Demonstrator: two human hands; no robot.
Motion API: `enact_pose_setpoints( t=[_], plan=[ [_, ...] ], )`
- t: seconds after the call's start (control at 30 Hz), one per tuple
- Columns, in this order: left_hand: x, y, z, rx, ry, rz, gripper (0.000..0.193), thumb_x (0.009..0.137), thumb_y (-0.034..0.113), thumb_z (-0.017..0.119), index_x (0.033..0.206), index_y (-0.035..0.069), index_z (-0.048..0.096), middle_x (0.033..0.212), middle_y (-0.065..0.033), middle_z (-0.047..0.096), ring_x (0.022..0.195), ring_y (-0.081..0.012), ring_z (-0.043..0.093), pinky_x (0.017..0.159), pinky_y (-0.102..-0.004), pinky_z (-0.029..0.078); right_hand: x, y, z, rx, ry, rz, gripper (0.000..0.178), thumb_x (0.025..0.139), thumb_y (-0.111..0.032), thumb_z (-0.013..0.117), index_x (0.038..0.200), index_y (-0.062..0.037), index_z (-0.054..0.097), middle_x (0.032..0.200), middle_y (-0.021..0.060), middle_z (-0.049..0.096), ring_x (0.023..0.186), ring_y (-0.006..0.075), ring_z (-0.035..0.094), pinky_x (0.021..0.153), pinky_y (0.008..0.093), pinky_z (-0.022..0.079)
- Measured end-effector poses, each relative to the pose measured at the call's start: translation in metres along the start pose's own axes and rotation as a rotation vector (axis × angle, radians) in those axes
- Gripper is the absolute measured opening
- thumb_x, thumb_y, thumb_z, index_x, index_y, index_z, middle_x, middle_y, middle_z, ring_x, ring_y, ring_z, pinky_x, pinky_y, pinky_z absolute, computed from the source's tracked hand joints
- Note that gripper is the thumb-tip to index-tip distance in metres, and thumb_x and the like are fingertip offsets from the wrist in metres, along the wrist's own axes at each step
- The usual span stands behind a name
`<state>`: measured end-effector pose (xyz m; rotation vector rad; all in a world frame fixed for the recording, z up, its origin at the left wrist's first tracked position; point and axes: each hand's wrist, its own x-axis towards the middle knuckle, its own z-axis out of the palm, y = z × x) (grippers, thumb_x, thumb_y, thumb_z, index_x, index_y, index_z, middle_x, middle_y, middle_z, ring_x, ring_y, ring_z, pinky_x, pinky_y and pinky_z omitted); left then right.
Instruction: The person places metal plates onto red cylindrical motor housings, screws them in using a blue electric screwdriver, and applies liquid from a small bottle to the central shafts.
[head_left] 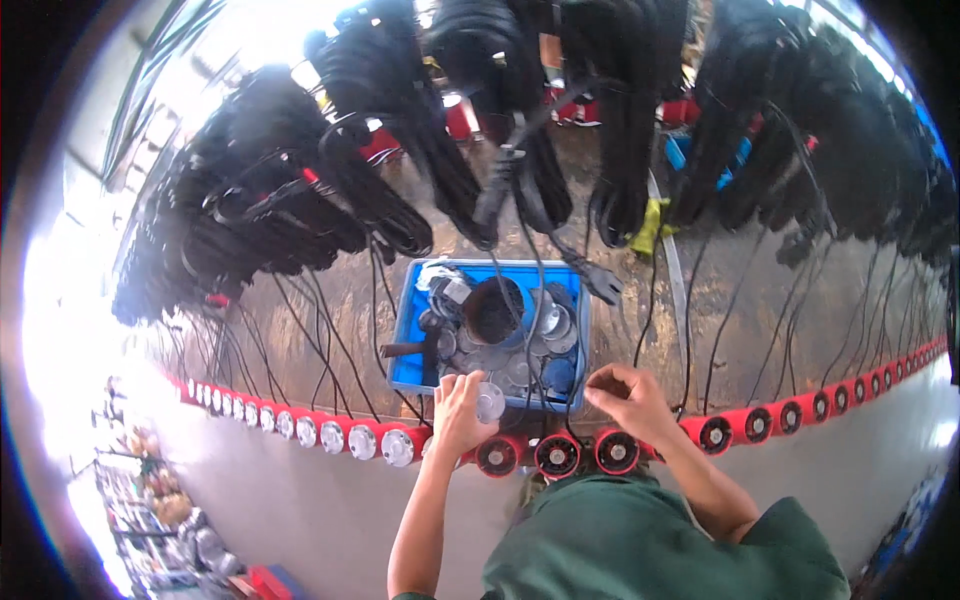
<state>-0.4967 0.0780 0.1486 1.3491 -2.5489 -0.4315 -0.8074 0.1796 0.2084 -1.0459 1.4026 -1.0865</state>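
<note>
My left hand [462, 412] grips a round silver metal cap [489, 402] by its edge, above the near rim of a blue tray [400, 335]. Discs and caps lie loose in that tray around a dark round can [494, 312]. To the right, my right hand [638, 402] is curled with thumb and forefinger drawn together; anything between them is too small to make out. Below it stands a red cylindrical housing [617, 452] with a dark open end. Another red housing [557, 456] sits between the hands, and a third [498, 457] is below the left hand.
Red housings line the bench edge; those at left bear silver caps [398, 448], those at right show dark ends [715, 436]. Thin black cables run to thick hanging cable bundles [480, 120]. A plug [600, 282] dangles over the tray. A metal strip [676, 290] and yellow item [650, 228] lie behind.
</note>
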Motion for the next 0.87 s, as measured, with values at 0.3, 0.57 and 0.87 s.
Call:
enact_pose_setpoints(
  t=[0.3,0.57,0.87],
  plan=[
    [-0.042,0.108,-0.031,-2.302,0.344,-0.252,0.081,0.094,0.035,0.059,0.163,0.008,0.028,0.156,-0.0267,0.047,0.146,-0.0402,0.049,0.116,-0.0697,0.040,0.038,-0.060,0.061,-0.043,-0.323,-0.219,0.018,0.098,-0.013,0.075,0.106,0.0035,0.075,0.092,0.0014,0.076,0.084,0.0056,0.068,0.072,0.0267,0.055],
    [-0.067,0.124,-0.040,-2.236,0.424,-0.322,0.083,0.091,0.022,0.063,0.164,0.001,0.029,0.158,-0.0205,0.046,0.148,-0.0372,0.047,0.120,-0.0571,0.043,0.047,-0.060,0.096,-0.337,-0.369,-0.595,0.015,0.091,-0.010,0.079,0.101,0.0003,0.076,0.087,0.0122,0.072,0.071,0.0233,0.070,0.066,0.0334,0.054],
    [-0.077,0.124,-0.044,-2.104,0.533,-0.412,0.088,0.076,-0.003,0.049,0.162,-0.002,0.034,0.157,-0.0188,0.049,0.149,-0.0356,0.046,0.124,-0.0553,0.038,0.048,-0.050,0.110,-0.431,-0.433,-0.585,0.020,0.090,-0.010,0.076,0.109,-0.0028,0.074,0.091,0.0123,0.072,0.079,0.0233,0.072,0.070,0.0364,0.056]
  ],
)
